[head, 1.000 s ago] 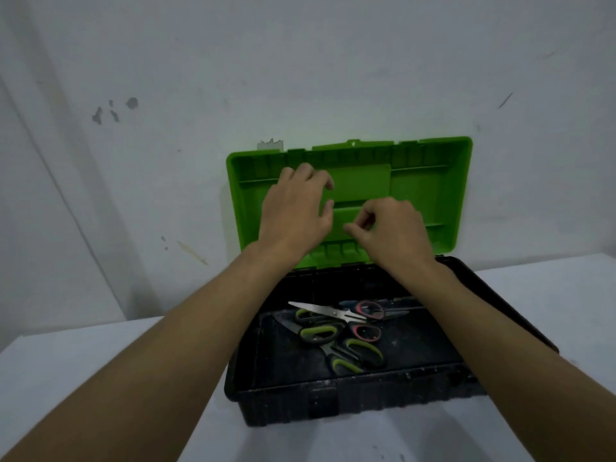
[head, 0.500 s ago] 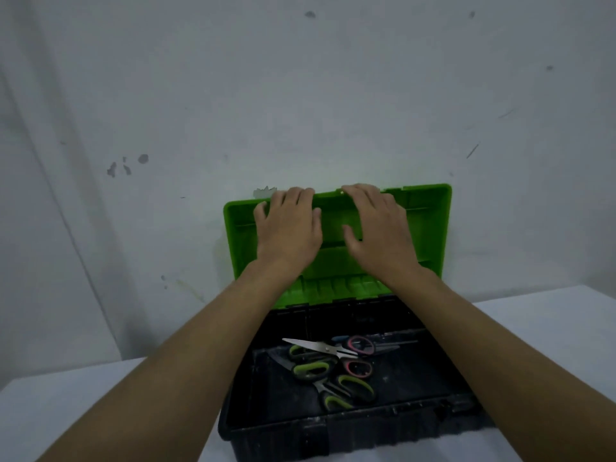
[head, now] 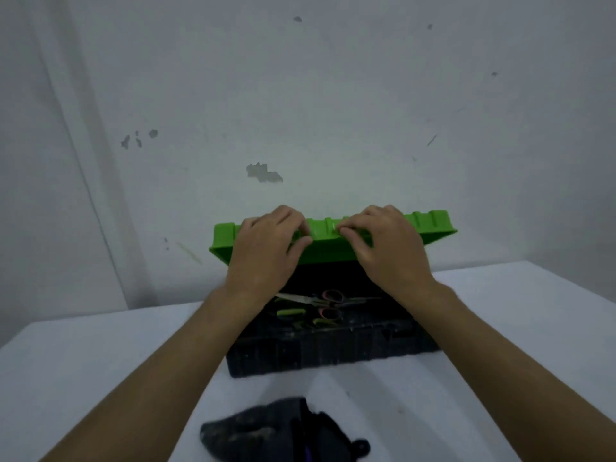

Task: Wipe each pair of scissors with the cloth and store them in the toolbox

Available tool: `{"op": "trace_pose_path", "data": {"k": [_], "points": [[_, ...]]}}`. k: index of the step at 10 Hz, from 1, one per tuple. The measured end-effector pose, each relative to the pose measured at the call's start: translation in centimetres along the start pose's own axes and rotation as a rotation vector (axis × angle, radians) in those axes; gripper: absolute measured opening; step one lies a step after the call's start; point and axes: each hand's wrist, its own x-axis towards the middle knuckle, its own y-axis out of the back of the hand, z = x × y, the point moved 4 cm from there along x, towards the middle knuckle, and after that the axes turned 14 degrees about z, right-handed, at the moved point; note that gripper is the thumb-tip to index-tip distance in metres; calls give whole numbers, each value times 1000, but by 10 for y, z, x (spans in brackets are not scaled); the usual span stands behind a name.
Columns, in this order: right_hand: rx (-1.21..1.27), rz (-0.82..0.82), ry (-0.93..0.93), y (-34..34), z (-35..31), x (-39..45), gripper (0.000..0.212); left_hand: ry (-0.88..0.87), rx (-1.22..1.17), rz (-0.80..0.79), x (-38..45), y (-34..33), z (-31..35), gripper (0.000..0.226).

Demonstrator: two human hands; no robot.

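A black toolbox point(head: 320, 356) stands on the white table with its green lid point(head: 333, 246) tilted about halfway down over the box. My left hand point(head: 266, 251) and my right hand point(head: 388, 251) both grip the lid's front edge, fingers curled over it. Inside the box lie several scissors point(head: 320, 306) with green and red-black handles, partly hidden by the lid and my wrists. A dark cloth point(head: 266, 431) lies crumpled on the table in front of the box.
The white table point(head: 100, 361) runs to the left and right of the box. A pale, scuffed wall point(head: 300, 111) rises directly behind the toolbox.
The lid has swung from upright to about halfway down under both hands. The view has tipped down, and the cloth now shows at the bottom.
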Motion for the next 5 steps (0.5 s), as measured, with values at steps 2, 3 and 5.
{"op": "trace_pose_path", "data": {"k": [2,3,5], "points": [[11,-85,-101,13,-4,-49,9,-5,43,-165,-44,8,8,36],[36,-207,-115,5,0,-76,15,-23,11,-327,-71,-3,8,42],[152,-219,-86,8,-3,-70,41,62,-109,-379,-80,-4,2,40]]}}
